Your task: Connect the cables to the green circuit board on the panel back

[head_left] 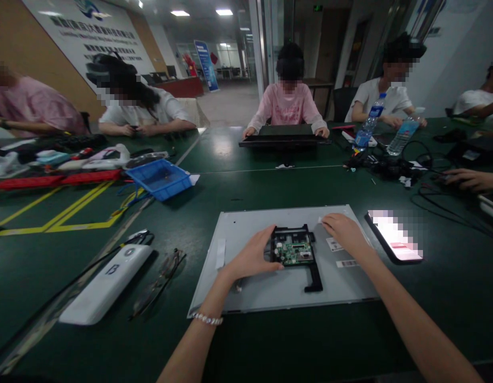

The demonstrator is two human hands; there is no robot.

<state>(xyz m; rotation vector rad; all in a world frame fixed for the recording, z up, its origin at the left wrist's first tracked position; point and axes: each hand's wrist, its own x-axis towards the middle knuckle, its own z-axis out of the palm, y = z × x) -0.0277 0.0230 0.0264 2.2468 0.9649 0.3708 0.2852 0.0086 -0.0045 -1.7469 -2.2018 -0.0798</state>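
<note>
A grey metal panel (270, 287) lies flat on the green table in front of me. On it sits a black plastic frame (313, 274) holding a green circuit board (295, 251). My left hand (252, 258) rests on the panel with its fingers curled against the frame's left side, by the board. My right hand (344, 231) lies flat on the panel's upper right, fingers stretched out beside white barcode labels (340, 254), holding nothing.
A lit phone (394, 236) lies right of the panel. A white power bank (106, 284) and glasses (158, 282) lie to the left. A blue tray (161, 178), bottles (370, 127), cables (394, 167) and other seated people ring the table.
</note>
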